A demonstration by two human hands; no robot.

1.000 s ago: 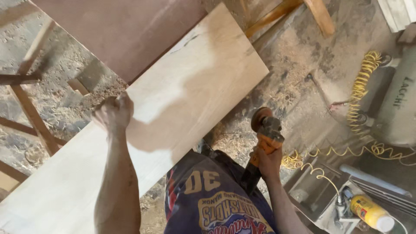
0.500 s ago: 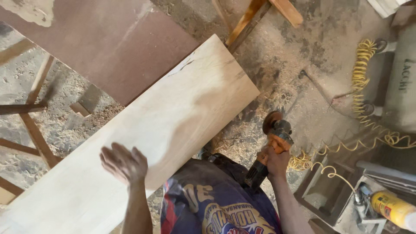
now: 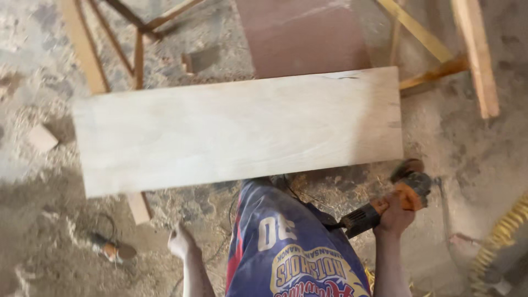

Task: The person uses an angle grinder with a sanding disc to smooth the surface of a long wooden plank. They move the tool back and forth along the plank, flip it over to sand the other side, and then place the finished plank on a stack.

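A long pale plywood board point(image 3: 236, 129) lies flat across the middle of the view, resting on wooden supports. My right hand point(image 3: 395, 214) grips an orange and black power grinder point(image 3: 385, 202) just below the board's right end. My left hand point(image 3: 181, 242) hangs below the board's near edge, away from it, holding nothing, with the fingers loosely curled. A dark reddish board point(image 3: 302, 36) lies beyond the pale one.
Sawdust covers the ground. Wooden frame legs point(image 3: 132, 38) stand at the upper left, and wooden slats point(image 3: 473, 55) at the upper right. A small tool point(image 3: 113, 250) lies on the ground at the lower left. A yellow coiled hose point(image 3: 503, 234) runs along the right edge.
My left hand has come off the pale board and dropped to my side. The view has swung, so the board now lies level across the frame. The grinder stays in my right hand.
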